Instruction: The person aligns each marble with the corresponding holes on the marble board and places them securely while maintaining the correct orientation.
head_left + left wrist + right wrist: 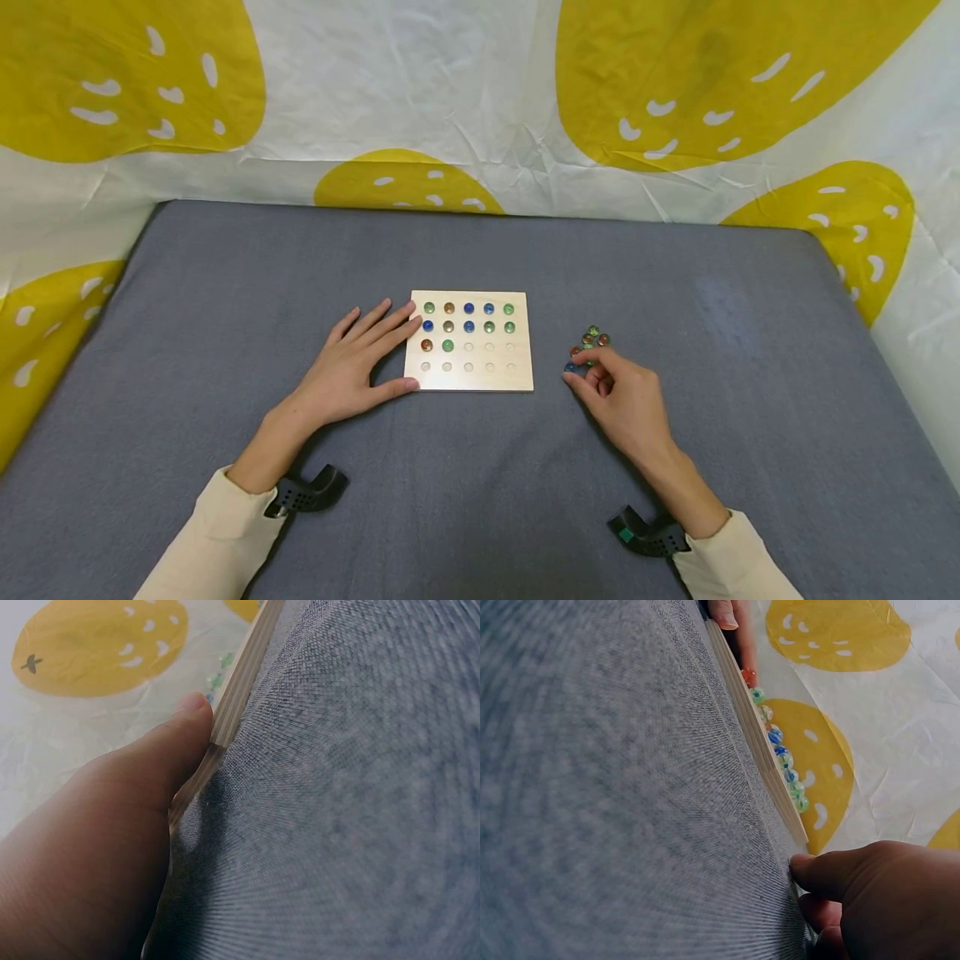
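At the centre of the frame, a wooden board point(522, 358) lies flat on the grey-covered bench point(480, 483), with glass marbles point(468, 308) filling its two upper rows and two hollows at the left of the third. The left hand point(348, 367), its grip spread, rests fingertips and thumb on the board's left edge. Right of centre, the right hand point(626, 400) pinches a blue marble point(571, 367) between thumb and forefinger, just beside a small heap point(588, 338) of loose marbles.
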### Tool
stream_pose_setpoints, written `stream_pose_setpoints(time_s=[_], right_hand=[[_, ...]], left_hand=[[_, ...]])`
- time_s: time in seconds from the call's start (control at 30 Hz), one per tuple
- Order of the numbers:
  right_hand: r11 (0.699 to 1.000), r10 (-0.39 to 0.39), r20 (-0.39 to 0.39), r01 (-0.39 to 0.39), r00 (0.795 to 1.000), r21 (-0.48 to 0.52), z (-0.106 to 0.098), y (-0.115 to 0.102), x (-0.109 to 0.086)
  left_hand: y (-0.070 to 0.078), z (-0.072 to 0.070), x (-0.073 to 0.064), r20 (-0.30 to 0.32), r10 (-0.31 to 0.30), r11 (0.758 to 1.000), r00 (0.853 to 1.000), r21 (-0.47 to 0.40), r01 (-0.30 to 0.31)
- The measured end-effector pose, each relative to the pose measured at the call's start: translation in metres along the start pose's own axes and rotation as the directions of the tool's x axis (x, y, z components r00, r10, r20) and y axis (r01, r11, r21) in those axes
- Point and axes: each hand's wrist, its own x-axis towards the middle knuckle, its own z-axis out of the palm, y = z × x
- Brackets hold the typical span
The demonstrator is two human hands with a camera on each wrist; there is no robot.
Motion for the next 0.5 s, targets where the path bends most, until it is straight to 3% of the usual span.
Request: stream_pose_setpoints(time_s=[0.5], right_hand=[[1.0,-0.002,0.019,0.002,1.0,0.0,0.001,0.0007,0.0008]], left_hand=[[0.0003,-0.0002,0.0001,0.001,0.002,1.0,1.0,0.003,-0.002]])
